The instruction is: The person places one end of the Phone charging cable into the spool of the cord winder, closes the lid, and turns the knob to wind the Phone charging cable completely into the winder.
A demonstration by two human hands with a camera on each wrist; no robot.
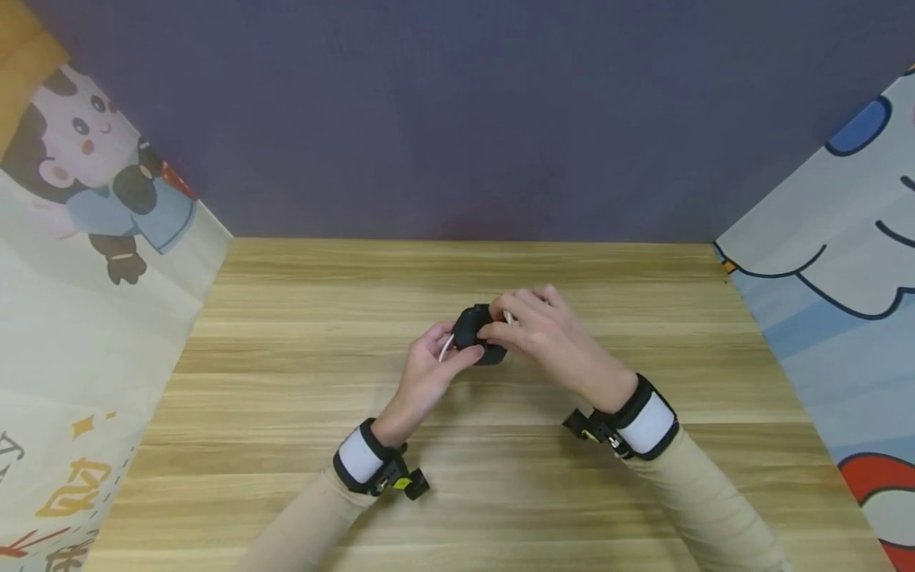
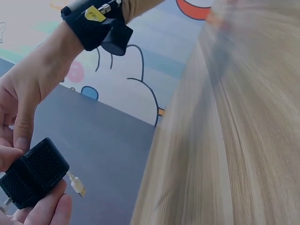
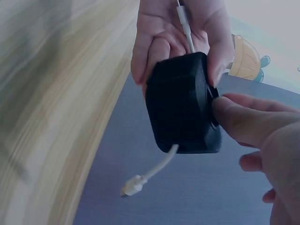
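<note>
Both hands meet over the table around a black cable winder [image 1: 468, 324], a boxy case with textured faces. My left hand [image 1: 427, 367] grips it from the left, thumb along its near side and fingers beneath. With thumb and forefinger, my right hand [image 1: 546, 334] pinches a thin round part on the face of the case, as the right wrist view shows. A white cable [image 3: 161, 161] comes out of one end and finishes in a USB plug [image 3: 132, 186] that dangles free. From the opposite end, another white cable piece with a connector [image 3: 184, 23] runs along the left palm.
Under the hands lies a wood-grain table [image 1: 322, 302]. A dark blue-grey panel [image 1: 457, 119] rises at its back edge, with cartoon-printed walls at the left [image 1: 86, 318] and right [image 1: 822, 334]. Each wrist wears a strapped camera [image 1: 364, 457].
</note>
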